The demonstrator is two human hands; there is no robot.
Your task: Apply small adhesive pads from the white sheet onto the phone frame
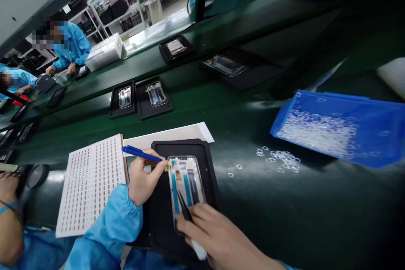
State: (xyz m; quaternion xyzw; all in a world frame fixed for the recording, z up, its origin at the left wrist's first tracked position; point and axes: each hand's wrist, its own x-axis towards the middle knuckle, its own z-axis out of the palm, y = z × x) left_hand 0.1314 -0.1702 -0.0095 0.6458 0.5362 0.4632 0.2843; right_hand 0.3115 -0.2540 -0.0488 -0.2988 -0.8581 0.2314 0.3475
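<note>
The left hand is gripping a blue pen by the far-left corner of the phone housing; the right hand is gripping tweezers over it. The housing is lying in a black tray. Slipping, the tweezers could be scratching its blue strips.

Before you on the counter lies a tray, a phone frame inside it. To your left of the tray sits the sheet of parts. To its right, loose rings are scattered; the bag of rings lies behind and right of those. Farther back, left of centre, you have two more trays side by side.
</note>
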